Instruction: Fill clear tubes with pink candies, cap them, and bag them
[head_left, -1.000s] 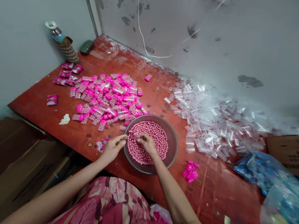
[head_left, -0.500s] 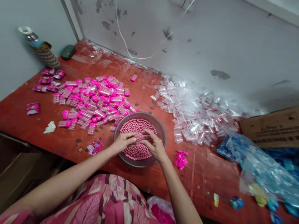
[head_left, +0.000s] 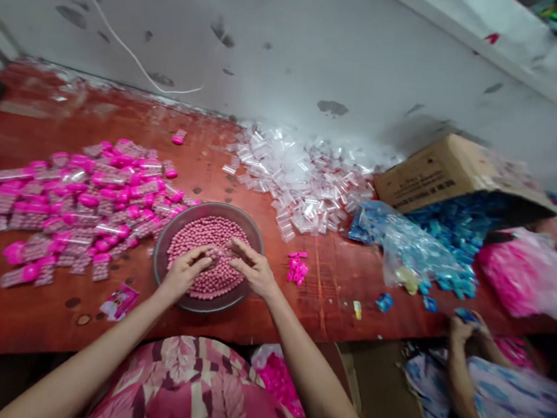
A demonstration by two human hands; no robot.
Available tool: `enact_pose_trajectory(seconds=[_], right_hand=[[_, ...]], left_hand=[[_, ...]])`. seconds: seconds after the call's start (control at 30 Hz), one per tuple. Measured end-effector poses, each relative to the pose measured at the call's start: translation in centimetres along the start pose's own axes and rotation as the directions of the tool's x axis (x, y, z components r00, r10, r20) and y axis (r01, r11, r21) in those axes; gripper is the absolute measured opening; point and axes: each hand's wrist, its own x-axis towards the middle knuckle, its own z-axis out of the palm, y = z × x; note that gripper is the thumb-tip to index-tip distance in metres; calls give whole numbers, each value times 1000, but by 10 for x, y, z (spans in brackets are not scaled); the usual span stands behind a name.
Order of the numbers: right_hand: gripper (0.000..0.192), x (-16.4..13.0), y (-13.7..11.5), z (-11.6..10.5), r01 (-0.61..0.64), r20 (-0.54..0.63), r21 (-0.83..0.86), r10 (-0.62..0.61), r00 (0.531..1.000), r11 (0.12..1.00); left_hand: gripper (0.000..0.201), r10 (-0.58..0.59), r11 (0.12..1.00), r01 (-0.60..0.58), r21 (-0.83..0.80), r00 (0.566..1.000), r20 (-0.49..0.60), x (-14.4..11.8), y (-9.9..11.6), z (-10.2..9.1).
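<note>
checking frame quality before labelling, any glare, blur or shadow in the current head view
Head view: glare washes out parts of the clear tubes; head view: the cardboard box has a soft shadow on the wall behind; head view: the co-worker's clothing is smeared toward the right edge, while the pink beads read more clearly.

Bowl [head_left: 213,209] you've got: smooth, dull, metal or plastic unclear. Your pellets [head_left: 200,232]: matt. Clear tubes [head_left: 308,189]: glossy smooth plastic. Clear bag [head_left: 395,241]: shiny crinkled film. Carton [head_left: 418,179]: matt cardboard. Your tabletop [head_left: 347,264]: scuffed wood look, slight sheen. Your top [head_left: 187,390]: matt cloth.
</note>
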Motion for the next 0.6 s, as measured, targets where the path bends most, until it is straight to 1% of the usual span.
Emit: enact_pose_trajectory(seconds=[0.03,0.07,0.1,0.13,0.2,0.27,0.3,0.33,0.37,0.4,0.47,0.5,0.6], right_hand=[[47,-5,8,-9,-52,-103,-42,48,993,998],[44,-11,18,-20,-120,-219,-113,93,971,986],[40,-18,29,-35,-200,-335,-193,127,934,961],[35,-25,40,-52,-285,-438,-265,148,886,921],[32,-39,63,-91,-398,-566,-321,163,808,859],[30,-49,82,-129,-490,-639,-361,172,749,794],[28,-52,90,-146,-529,-659,-380,180,731,759],[26,-54,97,-161,-560,-666,-400,190,721,725],[25,-54,103,-172,-581,-663,-421,201,721,697],[24,-53,108,-181,-593,-651,-442,214,728,674],[25,-48,116,-191,-595,-612,-479,240,753,646],[25,-46,120,-194,-590,-592,-492,251,766,640],[21,-38,128,-199,-573,-548,-499,275,790,651]], left_hand=[[40,48,996,-46,75,999,-23,2,1,-1],[38,91,985,-86,151,995,-31,4,2,-2],[36,122,969,-114,221,992,-24,6,2,-3],[35,138,952,-132,277,990,-2,8,2,-3],[34,126,933,-134,334,991,45,9,-2,1],[34,103,936,-106,337,994,27,8,-7,8],[34,93,939,-89,332,996,5,7,-10,13],[33,81,940,-76,332,997,0,6,-12,18],[32,63,939,-67,337,998,23,4,-13,23],[31,39,937,-59,344,997,66,3,-14,27],[28,-5,937,-43,347,990,138,3,-13,35],[28,-17,942,-31,333,990,139,4,-12,37],[30,-33,968,11,250,996,82,12,-11,38]])
